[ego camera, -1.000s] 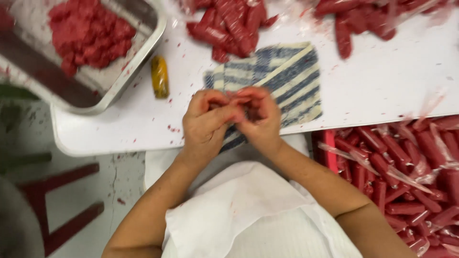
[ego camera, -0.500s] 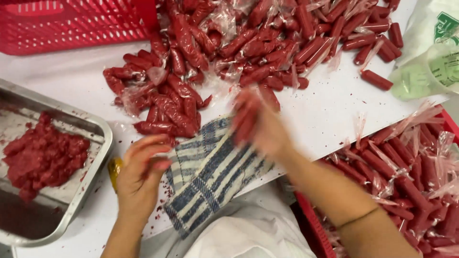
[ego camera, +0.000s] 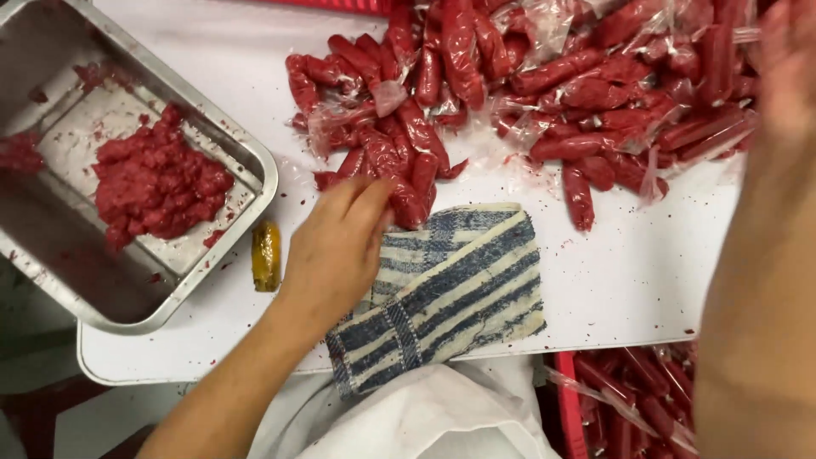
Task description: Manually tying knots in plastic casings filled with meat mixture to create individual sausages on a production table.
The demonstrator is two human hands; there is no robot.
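On the white worktop, seen from my head camera, my left hand reaches over the striped cloth, its grip loosely open and empty, fingertips touching the nearest red sausage at the pile's edge. I judge this the picking-up step; next I must close around one. My right hand blurs at the frame's edge; I cannot tell its grip.

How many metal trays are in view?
1. The metal tray sits at the left of the white table, holding red minced meat, beside a small yellow object. Others may lie outside the frame.
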